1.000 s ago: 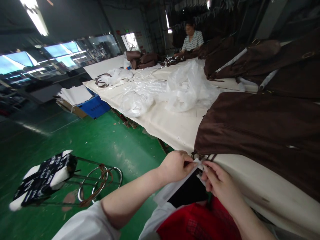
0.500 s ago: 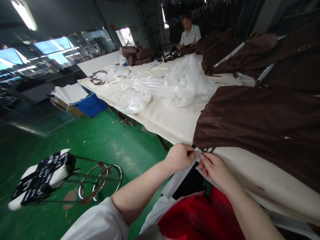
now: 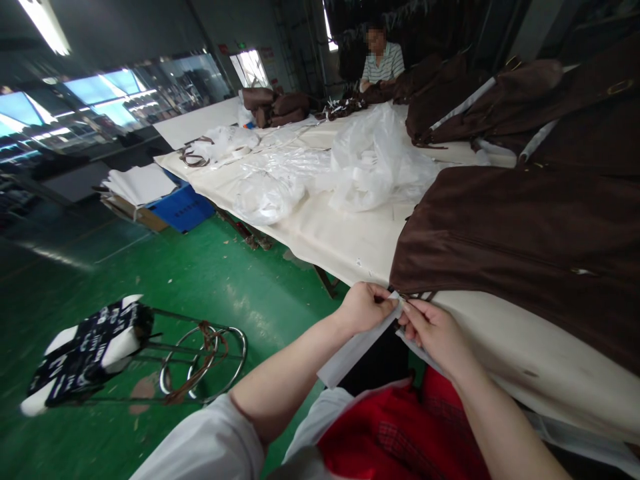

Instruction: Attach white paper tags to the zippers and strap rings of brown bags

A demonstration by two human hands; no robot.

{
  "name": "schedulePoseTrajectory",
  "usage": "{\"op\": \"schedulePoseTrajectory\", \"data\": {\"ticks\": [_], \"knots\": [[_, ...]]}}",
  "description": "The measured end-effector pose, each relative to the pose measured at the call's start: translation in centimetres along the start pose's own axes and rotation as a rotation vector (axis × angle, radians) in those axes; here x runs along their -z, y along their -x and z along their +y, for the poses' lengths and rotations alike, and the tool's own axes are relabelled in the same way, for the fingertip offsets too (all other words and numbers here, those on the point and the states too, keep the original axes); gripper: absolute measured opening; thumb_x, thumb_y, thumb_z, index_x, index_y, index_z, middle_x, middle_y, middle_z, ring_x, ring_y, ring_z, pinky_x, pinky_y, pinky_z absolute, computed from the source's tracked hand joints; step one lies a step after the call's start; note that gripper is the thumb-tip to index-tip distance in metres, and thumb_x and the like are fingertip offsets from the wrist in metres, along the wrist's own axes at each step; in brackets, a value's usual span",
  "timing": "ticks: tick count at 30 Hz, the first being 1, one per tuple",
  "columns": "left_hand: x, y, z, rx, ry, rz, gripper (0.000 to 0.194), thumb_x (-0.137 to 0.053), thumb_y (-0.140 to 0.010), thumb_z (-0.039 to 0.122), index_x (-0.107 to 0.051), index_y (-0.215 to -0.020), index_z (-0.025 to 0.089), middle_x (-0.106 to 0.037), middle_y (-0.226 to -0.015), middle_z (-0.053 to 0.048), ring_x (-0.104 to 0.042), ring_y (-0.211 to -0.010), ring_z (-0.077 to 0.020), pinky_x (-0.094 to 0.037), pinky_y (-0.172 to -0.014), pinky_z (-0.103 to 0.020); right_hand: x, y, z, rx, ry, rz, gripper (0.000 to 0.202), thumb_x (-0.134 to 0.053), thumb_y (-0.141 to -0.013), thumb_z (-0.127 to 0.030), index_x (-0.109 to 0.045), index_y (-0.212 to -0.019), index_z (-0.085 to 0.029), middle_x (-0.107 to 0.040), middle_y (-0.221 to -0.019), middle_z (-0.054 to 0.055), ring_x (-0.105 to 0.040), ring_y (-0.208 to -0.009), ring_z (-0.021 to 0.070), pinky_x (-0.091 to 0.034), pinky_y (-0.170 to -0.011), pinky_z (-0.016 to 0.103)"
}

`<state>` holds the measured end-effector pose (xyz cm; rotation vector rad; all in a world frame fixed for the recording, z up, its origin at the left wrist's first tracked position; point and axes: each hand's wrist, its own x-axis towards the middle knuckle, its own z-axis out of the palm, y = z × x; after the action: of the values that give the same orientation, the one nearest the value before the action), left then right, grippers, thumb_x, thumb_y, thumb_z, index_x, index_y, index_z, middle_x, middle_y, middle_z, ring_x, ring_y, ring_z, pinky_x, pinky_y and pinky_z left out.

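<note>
My left hand (image 3: 367, 307) is closed, pinching a white strip (image 3: 354, 351) by its upper end near the table's front edge. The strip hangs down and to the left, over my lap. Fingertips of my right hand (image 3: 431, 328) are pressed together on the same upper end, touching or nearly touching my left fingers. Just beyond both hands lies a large dark brown bag (image 3: 520, 233) on the cream-covered table (image 3: 340, 243), its near left corner beside my fingertips. Thin brown straps show between that corner and my right hand.
Crumpled clear plastic (image 3: 367, 163) lies mid-table. More brown bags (image 3: 480, 100) are piled at the back right. A person (image 3: 383, 63) in a striped shirt sits at the far end. A stool (image 3: 95, 347) stands at the lower left, and a blue box (image 3: 186, 208) is on the green floor.
The white strip's hanging part has swung slightly up and left, showing more of its face. Both hands remain pinched together at nearly the same spot. The view has shifted slightly.
</note>
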<state>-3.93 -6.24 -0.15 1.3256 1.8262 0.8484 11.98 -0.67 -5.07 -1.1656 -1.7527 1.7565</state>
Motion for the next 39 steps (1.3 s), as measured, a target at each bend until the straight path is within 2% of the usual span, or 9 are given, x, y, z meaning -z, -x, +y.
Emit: {"op": "schedulePoseTrajectory", "data": {"ticks": [3, 10, 13, 18, 23, 27, 32, 36, 39], "knots": [[0.2, 0.5, 0.3, -0.05, -0.126, 0.025, 0.029, -0.054, -0.083, 0.032, -0.071, -0.07, 0.014, -0.049, -0.052, 0.004, -0.041, -0.049, -0.0081, -0.03, -0.048, -0.02, 0.1, 0.0, -0.4, 0.028, 0.071, -0.005, 0.04, -0.048, -0.088, -0.055, -0.064, -0.081, -0.018, -0.058, -0.055, -0.002, -0.046, -0.044, 0.009, -0.036, -0.044, 0.022], [-0.8, 3.4, 2.0, -0.21, -0.604, 0.344, 0.017, -0.052, -0.084, 0.024, -0.066, -0.075, 0.019, -0.062, -0.073, -0.003, -0.058, -0.07, -0.0167, -0.043, -0.064, -0.027, -1.1, 0.5, -2.1, 0.035, 0.036, 0.076, 0.035, -0.056, -0.082, -0.052, -0.064, -0.076, -0.018, -0.054, -0.051, -0.002, -0.046, -0.044, 0.0101, -0.034, -0.043, 0.023], [-1.7, 4.2, 1.7, -0.302, -0.761, 0.342, 0.017, -0.049, -0.088, 0.023, -0.066, -0.088, 0.018, -0.063, -0.081, -0.006, -0.058, -0.076, -0.0194, -0.048, -0.069, -0.031, -2.0, 0.4, -2.0, -0.003, -0.136, 0.102, 0.038, -0.062, -0.076, -0.056, -0.061, -0.071, -0.018, -0.049, -0.048, -0.003, -0.04, -0.042, 0.0095, -0.031, -0.041, 0.022], [-2.3, 4.8, 0.5, -0.405, -1.011, 0.319, 0.024, -0.044, -0.092, 0.016, -0.061, -0.109, 0.013, -0.06, -0.083, -0.006, -0.058, -0.077, -0.0196, -0.05, -0.061, -0.031, -2.9, 0.4, -1.8, -0.079, -0.404, 0.113, 0.042, -0.074, -0.066, -0.056, -0.059, -0.067, -0.017, -0.047, -0.052, -0.004, -0.033, -0.042, 0.0068, -0.023, -0.038, 0.02], [-2.1, 5.4, 0.6, -0.472, -1.077, 0.257, 0.03, -0.043, -0.094, 0.017, -0.056, -0.119, 0.01, -0.061, -0.091, -0.009, -0.06, -0.083, -0.0199, -0.053, -0.064, -0.031, -2.8, 1.4, -2.8, -0.046, -0.438, 0.097, 0.042, -0.073, -0.068, -0.056, -0.059, -0.069, -0.016, -0.049, -0.055, -0.003, -0.033, -0.04, 0.0059, -0.021, -0.037, 0.021], [-1.0, 5.0, 1.1, -0.435, -0.804, 0.198, 0.029, -0.042, -0.095, 0.021, -0.059, -0.117, 0.013, -0.065, -0.094, -0.01, -0.062, -0.088, -0.0198, -0.053, -0.074, -0.03, -2.1, 1.9, -2.8, -0.022, -0.315, 0.113, 0.045, -0.069, -0.071, -0.06, -0.062, -0.076, -0.016, -0.049, -0.053, -0.003, -0.035, -0.04, 0.0065, -0.025, -0.037, 0.021], [0.9, 3.0, 0.7, -0.098, -0.094, -0.05, 0.043, -0.032, -0.099, 0.036, -0.067, -0.092, 0.013, -0.07, -0.079, -0.005, -0.064, -0.071, -0.0136, -0.05, -0.068, -0.023, -1.6, 1.7, -1.5, 0.007, -0.225, 0.148, 0.046, -0.068, -0.072, -0.061, -0.065, -0.078, -0.016, -0.051, -0.053, -0.003, -0.037, -0.041, 0.0062, -0.027, -0.038, 0.02], [0.3, 2.3, 0.1, -0.103, 0.114, -0.182, 0.031, -0.047, -0.092, 0.037, -0.064, -0.086, 0.012, -0.068, -0.08, -0.005, -0.061, -0.071, -0.0135, -0.049, -0.067, -0.023, -1.6, 1.3, -1.0, -0.001, -0.294, 0.128, 0.05, -0.071, -0.067, -0.063, -0.066, -0.082, -0.016, -0.054, -0.055, -0.002, -0.037, -0.04, 0.0067, -0.028, -0.037, 0.021], [-0.5, 2.4, -0.1, -0.001, 0.22, -0.223, 0.027, -0.045, -0.092, 0.035, -0.059, -0.085, 0.013, -0.061, -0.066, -0.002, -0.058, -0.059, -0.0115, -0.048, -0.058, -0.022, -1.5, 1.3, -1.2, 0.01, -0.272, 0.105, 0.045, -0.07, -0.071, -0.061, -0.063, -0.076, -0.016, -0.049, -0.051, -0.003, -0.036, -0.04, 0.0065, -0.028, -0.038, 0.021]]}}
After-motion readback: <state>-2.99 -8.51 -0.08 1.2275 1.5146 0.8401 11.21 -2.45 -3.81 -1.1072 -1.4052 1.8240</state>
